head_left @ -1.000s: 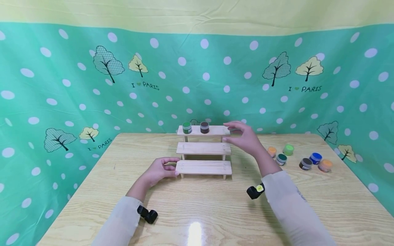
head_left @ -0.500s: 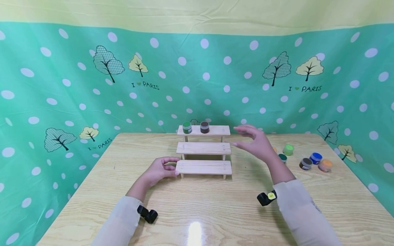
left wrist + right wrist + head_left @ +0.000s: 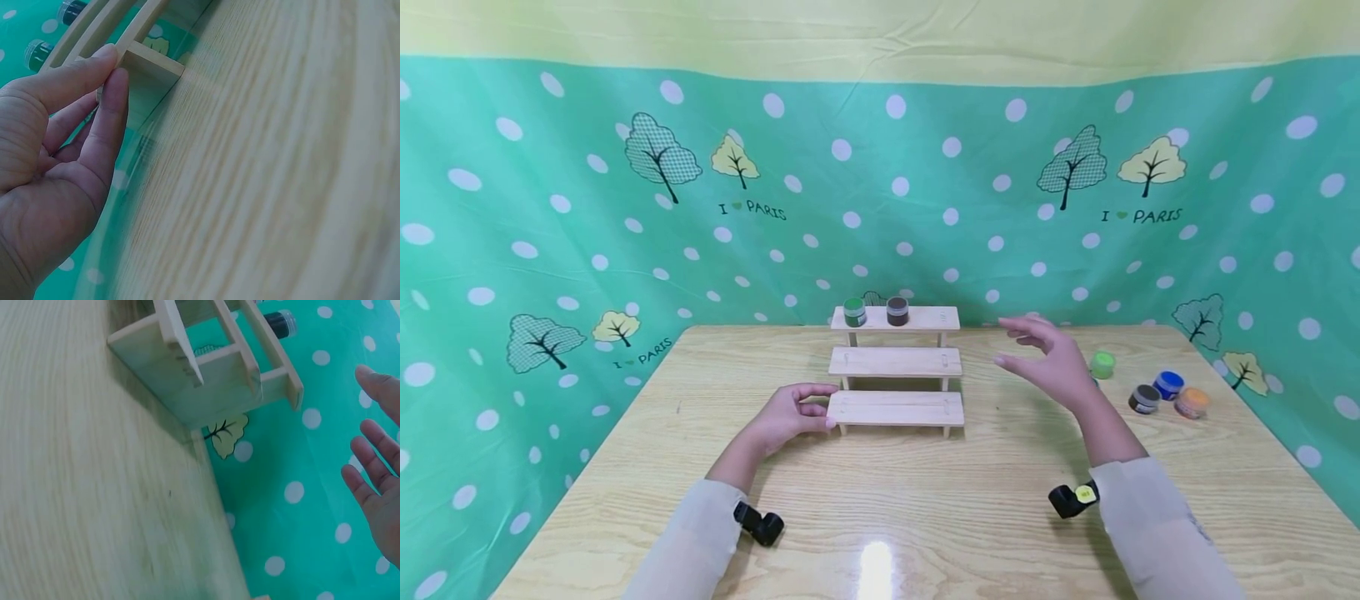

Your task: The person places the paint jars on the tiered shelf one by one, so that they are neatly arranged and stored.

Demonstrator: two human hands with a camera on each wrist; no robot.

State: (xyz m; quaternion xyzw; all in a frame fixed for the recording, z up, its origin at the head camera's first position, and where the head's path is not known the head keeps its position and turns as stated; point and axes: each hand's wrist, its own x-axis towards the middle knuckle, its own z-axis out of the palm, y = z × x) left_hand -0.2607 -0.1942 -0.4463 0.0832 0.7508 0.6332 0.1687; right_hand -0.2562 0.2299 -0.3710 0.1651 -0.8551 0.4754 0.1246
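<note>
A three-tier wooden display stand stands at the back of the table. Its top tier holds a green-topped paint pot on the left and a dark brown paint pot beside it. With thumb and fingers, my left hand pinches the left end of the bottom tier; the left wrist view shows the thumb and a finger meeting at that corner of the stand. Off to the stand's right, my right hand is in the air, fingers spread from the thumb and holding nothing.
Behind and right of my right hand are more paint pots: a light green one, a dark grey one, a blue one and an orange one. A green dotted curtain hangs behind the wooden table.
My right hand has moved away from the top tier's right end, rightward and slightly down toward the loose pots, now covering some of them. The left hand has kept its grip on the stand.
</note>
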